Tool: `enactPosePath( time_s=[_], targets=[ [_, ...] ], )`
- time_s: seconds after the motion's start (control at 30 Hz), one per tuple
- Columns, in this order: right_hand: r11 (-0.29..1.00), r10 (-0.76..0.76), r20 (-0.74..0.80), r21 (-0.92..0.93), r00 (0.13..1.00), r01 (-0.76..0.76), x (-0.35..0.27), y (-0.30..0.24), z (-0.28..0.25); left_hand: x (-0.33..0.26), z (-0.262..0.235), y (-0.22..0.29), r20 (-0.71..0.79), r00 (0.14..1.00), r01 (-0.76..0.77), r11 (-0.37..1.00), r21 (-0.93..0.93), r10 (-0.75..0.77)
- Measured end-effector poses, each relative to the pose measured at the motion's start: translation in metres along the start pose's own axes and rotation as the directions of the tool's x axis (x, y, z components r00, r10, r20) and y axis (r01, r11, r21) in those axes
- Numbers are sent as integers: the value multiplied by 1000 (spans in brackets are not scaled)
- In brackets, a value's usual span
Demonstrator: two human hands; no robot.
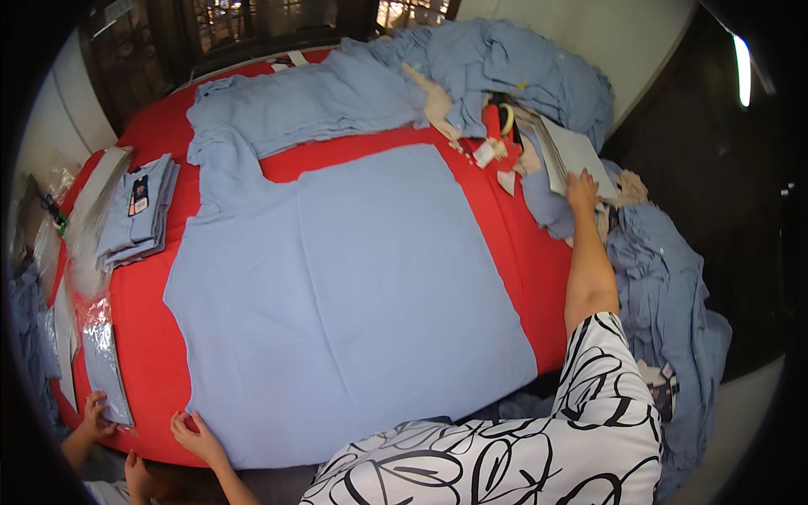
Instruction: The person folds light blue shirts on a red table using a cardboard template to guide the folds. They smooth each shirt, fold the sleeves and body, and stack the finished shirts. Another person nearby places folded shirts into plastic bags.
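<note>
A light blue shirt lies spread face-down or flat over the red-covered table, its collar end and a sleeve toward the upper left. My left hand is at the shirt's lower left edge, fingers bent and apart, fingertips touching or just beside the cloth. Stretched far to the right, my right hand rests on a stack of white card sheets, fingers spread over the near end of the top sheet. Whether it grips a sheet's edge cannot be made out.
Piled blue shirts lie along the far side and right side. A folded, tagged shirt stack and clear plastic sleeves lie left. Another person's hand touches a bagged blue garment. A tape roll sits near the cards.
</note>
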State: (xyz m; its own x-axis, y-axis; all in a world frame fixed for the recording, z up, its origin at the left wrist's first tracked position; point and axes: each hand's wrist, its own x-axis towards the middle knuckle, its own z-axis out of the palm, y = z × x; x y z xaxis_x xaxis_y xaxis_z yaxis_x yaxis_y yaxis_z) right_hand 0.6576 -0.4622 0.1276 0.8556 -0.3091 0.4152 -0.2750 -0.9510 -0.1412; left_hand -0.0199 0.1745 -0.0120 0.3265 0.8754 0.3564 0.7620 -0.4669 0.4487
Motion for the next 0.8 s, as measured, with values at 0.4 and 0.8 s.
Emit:
enactPosePath(
  time_s=[0.4, 0.8],
  targets=[
    [939, -309, -71, -182, 948, 292, 24, -28, -5, -4, 6, -7, -72, 997, 33, 993, -116, -41],
    [14, -951, -32, 989, 306, 147, -274, -263, -239, -6, -19, 18, -94, 980, 165, 980, -107, -176]
  ],
)
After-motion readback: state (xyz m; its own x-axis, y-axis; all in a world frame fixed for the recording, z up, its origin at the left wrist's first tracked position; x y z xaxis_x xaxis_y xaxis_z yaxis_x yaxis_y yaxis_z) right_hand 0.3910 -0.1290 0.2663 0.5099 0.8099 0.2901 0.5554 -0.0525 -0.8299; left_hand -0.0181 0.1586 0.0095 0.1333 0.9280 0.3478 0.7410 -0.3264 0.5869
